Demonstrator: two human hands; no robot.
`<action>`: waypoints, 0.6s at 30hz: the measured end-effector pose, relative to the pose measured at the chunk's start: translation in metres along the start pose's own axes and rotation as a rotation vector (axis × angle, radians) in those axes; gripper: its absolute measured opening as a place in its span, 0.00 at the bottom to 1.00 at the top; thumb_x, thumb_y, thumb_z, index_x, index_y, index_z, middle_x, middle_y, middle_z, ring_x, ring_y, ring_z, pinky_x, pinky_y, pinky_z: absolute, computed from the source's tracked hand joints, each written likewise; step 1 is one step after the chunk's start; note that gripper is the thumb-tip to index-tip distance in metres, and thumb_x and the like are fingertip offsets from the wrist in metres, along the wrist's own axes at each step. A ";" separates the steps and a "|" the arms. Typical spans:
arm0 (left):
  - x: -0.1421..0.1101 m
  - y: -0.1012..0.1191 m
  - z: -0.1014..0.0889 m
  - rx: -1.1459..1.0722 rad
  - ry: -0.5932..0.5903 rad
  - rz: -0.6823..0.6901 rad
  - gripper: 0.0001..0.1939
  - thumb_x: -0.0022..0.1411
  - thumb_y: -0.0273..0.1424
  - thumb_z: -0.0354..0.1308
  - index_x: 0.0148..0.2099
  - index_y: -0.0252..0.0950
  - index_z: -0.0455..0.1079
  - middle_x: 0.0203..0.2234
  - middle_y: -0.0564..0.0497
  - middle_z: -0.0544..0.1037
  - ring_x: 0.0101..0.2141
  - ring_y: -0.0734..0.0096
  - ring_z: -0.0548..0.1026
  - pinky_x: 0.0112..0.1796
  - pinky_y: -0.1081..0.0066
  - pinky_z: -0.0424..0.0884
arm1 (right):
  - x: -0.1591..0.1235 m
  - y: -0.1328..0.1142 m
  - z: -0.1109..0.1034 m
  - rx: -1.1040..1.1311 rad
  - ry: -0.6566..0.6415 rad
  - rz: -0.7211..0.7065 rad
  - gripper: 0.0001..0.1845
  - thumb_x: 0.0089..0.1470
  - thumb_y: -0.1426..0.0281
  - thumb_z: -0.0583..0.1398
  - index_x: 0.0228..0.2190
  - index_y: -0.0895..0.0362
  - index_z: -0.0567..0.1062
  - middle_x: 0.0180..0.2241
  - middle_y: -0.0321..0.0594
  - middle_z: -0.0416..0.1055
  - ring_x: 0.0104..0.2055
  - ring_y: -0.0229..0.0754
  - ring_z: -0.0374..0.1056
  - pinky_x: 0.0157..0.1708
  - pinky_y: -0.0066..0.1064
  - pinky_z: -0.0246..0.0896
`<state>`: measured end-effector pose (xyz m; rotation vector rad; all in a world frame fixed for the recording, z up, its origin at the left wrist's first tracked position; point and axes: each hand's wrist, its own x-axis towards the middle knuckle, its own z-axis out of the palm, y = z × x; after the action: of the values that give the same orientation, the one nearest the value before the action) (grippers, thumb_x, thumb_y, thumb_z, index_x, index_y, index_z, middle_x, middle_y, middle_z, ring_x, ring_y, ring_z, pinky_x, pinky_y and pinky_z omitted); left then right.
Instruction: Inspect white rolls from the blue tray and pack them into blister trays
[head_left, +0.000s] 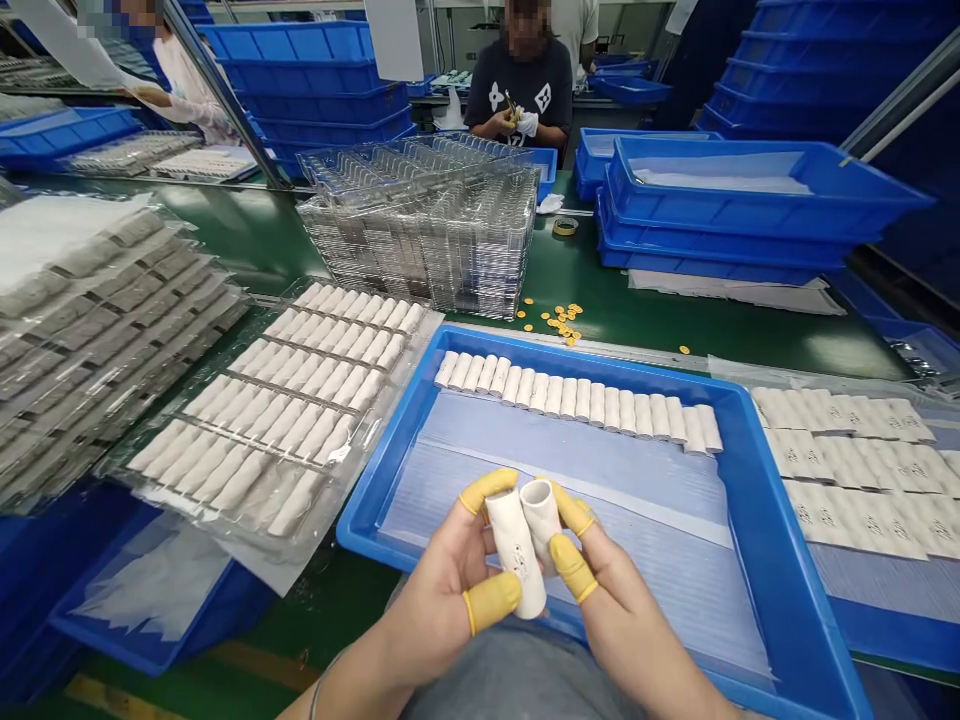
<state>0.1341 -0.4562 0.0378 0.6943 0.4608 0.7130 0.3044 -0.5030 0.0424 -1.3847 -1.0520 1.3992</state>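
My left hand (457,565) grips a white cylinder (516,555) with small dark markings on its side, pinched between thumb and fingertips. A second white tube (541,515), its round hollow end facing up, is held in my right hand (600,560). The two lie side by side, close together, above the near part of a blue tray (799,560). Yellow finger cots cover the thumb and a fingertip of each hand. Along the tray's far side runs a row of similar white cylinders (581,398) on a pale blue foam sheet (600,475).
Left of the tray, a clear plastic blister tray (300,400) holds rows of white pieces, beside a tall stack of filled trays (90,330). Empty clear trays (427,230) are piled behind. Yellow discs (562,322) lie scattered on the green table. More white cylinders (855,465) sit right. A co-worker (521,90) sits opposite.
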 end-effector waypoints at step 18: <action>-0.007 0.011 0.004 -0.003 -0.083 -0.030 0.33 0.62 0.29 0.66 0.65 0.57 0.63 0.48 0.49 0.74 0.41 0.69 0.75 0.38 0.71 0.75 | 0.006 0.000 -0.010 0.410 -0.050 0.076 0.32 0.52 0.57 0.71 0.56 0.43 0.69 0.45 0.41 0.72 0.44 0.48 0.71 0.37 0.37 0.71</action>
<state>0.1274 -0.4570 0.0491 0.7102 0.3931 0.6538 0.3140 -0.4970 0.0409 -1.1011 -0.6962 1.6064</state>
